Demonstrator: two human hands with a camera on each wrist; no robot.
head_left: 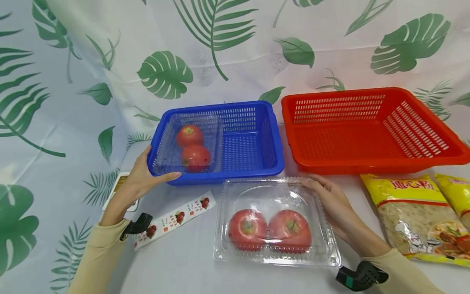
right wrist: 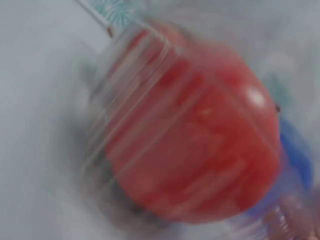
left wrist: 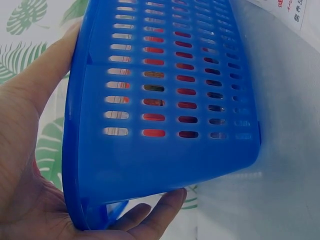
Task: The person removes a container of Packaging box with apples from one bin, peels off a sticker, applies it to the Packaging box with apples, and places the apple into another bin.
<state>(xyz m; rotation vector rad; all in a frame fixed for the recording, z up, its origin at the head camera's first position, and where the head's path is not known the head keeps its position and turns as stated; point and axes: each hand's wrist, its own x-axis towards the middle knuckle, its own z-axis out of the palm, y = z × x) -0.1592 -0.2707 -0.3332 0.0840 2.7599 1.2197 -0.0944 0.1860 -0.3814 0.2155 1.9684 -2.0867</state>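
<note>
My left hand (head_left: pixel 137 179) grips the left end of a blue plastic basket (head_left: pixel 224 178), thumb over the front rim and fingers around the outside. In the left wrist view, fingers (left wrist: pixel 165 207) curl beside the rim near the basket's slotted wall (left wrist: pixel 165 165). Inside the basket's left half lies a clear plastic box (head_left: pixel 216 139) with two red apples (head_left: pixel 196 157). My right hand (head_left: pixel 332 198) holds a second clear box (head_left: pixel 269 192) by its far right edge, in front of the basket. Two apples (head_left: pixel 247 229) sit side by side in it; one apple (right wrist: pixel 195 135) fills the blurred right wrist view.
A red basket (head_left: pixel 341 143) stands right of the blue one. Yellow-topped bags of pasta (head_left: pixel 411 220) lie at the right. On the left are a strip of printed fruit labels (head_left: pixel 172 220) and a white-edged object (head_left: pixel 132 207) partly behind the left wrist. Leaf-patterned cloth (head_left: pixel 249 57) hangs behind.
</note>
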